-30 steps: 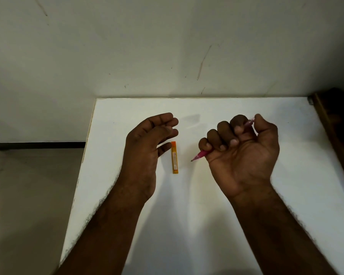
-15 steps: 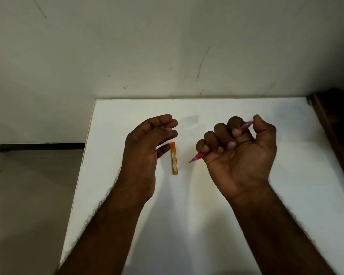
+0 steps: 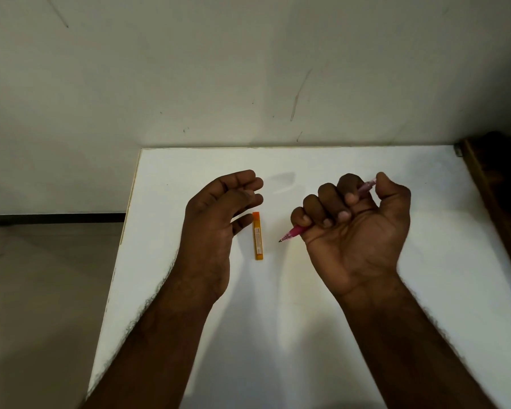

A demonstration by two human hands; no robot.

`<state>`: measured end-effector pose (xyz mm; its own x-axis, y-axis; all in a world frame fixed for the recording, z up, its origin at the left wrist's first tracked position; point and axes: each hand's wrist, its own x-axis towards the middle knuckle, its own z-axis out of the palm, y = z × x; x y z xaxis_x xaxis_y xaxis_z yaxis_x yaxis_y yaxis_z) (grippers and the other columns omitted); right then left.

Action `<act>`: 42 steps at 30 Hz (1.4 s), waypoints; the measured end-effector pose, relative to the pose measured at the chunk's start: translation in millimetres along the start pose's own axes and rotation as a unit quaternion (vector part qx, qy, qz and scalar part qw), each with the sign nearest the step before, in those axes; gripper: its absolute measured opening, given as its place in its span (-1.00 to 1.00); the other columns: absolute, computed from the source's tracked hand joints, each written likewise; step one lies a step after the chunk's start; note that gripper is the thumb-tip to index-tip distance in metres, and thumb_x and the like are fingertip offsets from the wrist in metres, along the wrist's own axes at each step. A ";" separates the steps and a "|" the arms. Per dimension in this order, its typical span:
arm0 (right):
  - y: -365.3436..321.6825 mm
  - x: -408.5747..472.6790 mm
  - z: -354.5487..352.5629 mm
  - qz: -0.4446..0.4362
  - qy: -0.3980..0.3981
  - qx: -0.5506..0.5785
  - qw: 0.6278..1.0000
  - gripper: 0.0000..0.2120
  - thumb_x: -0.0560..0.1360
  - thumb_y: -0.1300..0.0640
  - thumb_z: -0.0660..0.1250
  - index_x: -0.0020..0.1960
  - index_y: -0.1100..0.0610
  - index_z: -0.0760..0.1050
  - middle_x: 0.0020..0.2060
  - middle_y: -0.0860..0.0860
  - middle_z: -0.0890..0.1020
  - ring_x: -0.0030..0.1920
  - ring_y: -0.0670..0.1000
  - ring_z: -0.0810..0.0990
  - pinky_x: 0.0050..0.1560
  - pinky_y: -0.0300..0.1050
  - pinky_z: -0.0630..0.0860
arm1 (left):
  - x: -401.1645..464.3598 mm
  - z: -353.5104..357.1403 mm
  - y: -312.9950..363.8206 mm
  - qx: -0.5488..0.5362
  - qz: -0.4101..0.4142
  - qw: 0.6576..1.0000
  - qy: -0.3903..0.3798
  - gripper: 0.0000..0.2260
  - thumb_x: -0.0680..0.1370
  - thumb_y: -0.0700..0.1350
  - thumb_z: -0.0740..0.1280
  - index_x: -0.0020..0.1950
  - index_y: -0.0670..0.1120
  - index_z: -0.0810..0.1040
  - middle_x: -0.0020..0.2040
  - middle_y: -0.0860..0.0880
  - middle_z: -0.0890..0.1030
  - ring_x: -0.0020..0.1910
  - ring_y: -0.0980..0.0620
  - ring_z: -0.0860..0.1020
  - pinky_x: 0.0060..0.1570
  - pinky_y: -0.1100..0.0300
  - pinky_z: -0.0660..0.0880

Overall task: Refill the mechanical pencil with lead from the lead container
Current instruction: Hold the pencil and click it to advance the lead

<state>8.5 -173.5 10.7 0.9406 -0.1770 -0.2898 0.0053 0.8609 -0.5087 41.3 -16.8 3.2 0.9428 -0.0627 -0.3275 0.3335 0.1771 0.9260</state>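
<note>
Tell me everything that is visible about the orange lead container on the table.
The lead container is a slim, flat orange case, apparently plastic, with a darker orange cap at its far end and a pale label with small unreadable print along its body. It lies flat on the white table, its long axis pointing away from the person, and looks closed. It sits between the two hands, just beside the left hand; whether the nearest finger touches it is unclear. Nothing grips it.

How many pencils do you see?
1. The pink mechanical pencil is gripped in the right hand, tip pointing toward the orange lead container on the table. None others visible.
</note>
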 end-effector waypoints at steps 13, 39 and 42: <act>-2.1 0.8 -1.0 -0.002 -0.002 0.010 1.000 -0.64 0.53 -0.12 0.11 -0.33 0.09 0.26 -0.49 -0.03 0.23 -0.41 0.02 0.12 -0.32 -0.09 0.27 | 0.5 -0.5 -1.3 -0.006 0.004 1.000 -0.004 -0.78 0.60 -0.22 0.28 0.10 0.02 0.66 0.08 0.03 0.74 0.06 0.00 0.71 0.06 0.14 0.64; -1.1 1.2 -1.0 0.006 0.010 0.021 1.000 -0.61 0.55 -0.16 0.10 -0.32 0.09 0.27 -0.47 -0.03 0.22 -0.40 0.02 0.12 -0.33 -0.09 0.28 | 0.3 -0.2 -1.4 -0.024 -0.001 1.000 -0.011 -0.79 0.60 -0.22 0.29 0.12 -0.01 0.66 0.09 0.02 0.74 0.09 -0.03 0.70 0.02 0.18 0.64; -2.5 1.4 0.1 -0.002 0.002 0.011 1.000 -0.67 0.47 -0.11 0.15 -0.33 0.09 0.25 -0.49 -0.03 0.22 -0.41 0.02 0.12 -0.33 -0.09 0.28 | 0.6 -0.5 -1.1 -0.020 0.000 1.000 -0.011 -0.79 0.60 -0.22 0.29 0.13 -0.01 0.66 0.09 0.02 0.74 0.08 -0.02 0.71 0.01 0.18 0.64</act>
<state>9.9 -175.9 11.6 0.9391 -0.1827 -0.2909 0.0170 0.8705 -0.4918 41.5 -16.5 1.9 0.9427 -0.0847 -0.3226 0.3335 0.2164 0.9176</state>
